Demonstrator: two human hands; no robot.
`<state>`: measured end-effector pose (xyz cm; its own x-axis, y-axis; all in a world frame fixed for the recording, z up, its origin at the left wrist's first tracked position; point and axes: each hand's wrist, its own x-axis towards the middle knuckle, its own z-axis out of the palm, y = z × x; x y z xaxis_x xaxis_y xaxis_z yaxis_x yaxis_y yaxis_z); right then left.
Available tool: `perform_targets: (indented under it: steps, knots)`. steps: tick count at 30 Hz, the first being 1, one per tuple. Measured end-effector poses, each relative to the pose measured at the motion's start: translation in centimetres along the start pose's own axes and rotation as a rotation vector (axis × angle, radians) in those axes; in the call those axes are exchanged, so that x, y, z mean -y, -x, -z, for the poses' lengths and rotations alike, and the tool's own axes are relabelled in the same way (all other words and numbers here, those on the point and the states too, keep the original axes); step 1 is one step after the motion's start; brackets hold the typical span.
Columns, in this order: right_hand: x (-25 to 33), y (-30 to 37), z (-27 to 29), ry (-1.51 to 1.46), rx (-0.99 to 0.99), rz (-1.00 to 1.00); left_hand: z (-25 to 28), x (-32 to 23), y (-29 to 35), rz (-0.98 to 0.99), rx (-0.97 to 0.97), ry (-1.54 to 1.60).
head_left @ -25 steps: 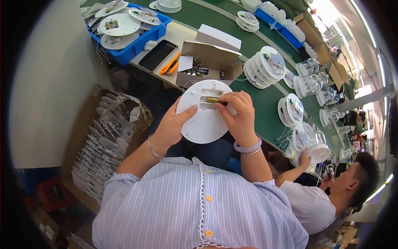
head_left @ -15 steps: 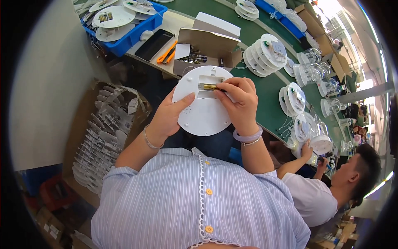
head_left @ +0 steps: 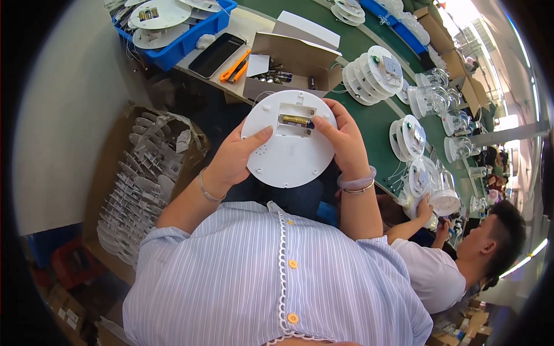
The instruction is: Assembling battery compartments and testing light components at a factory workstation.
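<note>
Between my two hands is a round white plastic disc (head_left: 285, 158) with a rectangular battery compartment in its upper middle. One gold-and-dark battery (head_left: 295, 120) lies across that compartment. My left hand (head_left: 234, 153) grips the disc's left rim, thumb on the face and fingers behind. At the right rim my right hand (head_left: 343, 135) is closed on the disc, its thumb pressing the battery's right end and its other fingers behind. Just beyond the disc stands an open cardboard box (head_left: 283, 55) with several loose batteries (head_left: 276, 75) inside.
An orange cutter (head_left: 235, 68) and a black phone (head_left: 216, 55) lie left of the box. A blue bin (head_left: 173, 53) holds more discs. Stacked discs (head_left: 375, 75) stand on the green table. A carton (head_left: 95, 213) of discs sits lower left. A co-worker (head_left: 433, 271) works at right.
My right hand has gone from pinching the battery over the compartment to holding the disc's right rim, thumb on the battery's end. The battery now sits lower in the compartment.
</note>
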<state>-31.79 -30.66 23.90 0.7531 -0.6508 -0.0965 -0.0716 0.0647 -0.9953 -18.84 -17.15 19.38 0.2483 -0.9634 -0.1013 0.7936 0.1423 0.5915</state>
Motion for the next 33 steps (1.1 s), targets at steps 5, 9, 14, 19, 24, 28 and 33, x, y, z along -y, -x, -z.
perform_targets:
  steps: [5,9,14,19,24,28,33]
  knots:
    - [-1.4,-0.4,-0.8,0.210,0.009,0.045,1.0,0.4,0.2,0.034,-0.055,-0.039]
    - [-2.1,-1.4,-1.1,0.237,-0.010,0.038,1.5,0.0,-0.3,0.012,-0.093,-0.145]
    - [-2.5,-3.5,-2.8,0.347,0.029,0.119,3.3,-0.9,0.0,-0.027,-0.139,-0.091]
    - [-0.9,-9.1,-1.9,0.798,-0.117,0.344,4.4,-1.0,-0.4,-0.054,-0.250,0.065]
    - [-1.1,-12.0,-2.1,0.878,0.121,0.043,4.8,-0.9,0.1,-0.061,-0.277,0.079]
    - [-1.5,-13.1,-1.9,0.853,0.127,-0.005,4.8,-1.4,0.1,-0.054,-0.287,0.115]
    - [-1.5,-12.8,-1.3,0.810,0.274,-0.033,5.5,-1.4,-0.1,-0.093,-0.285,0.132]
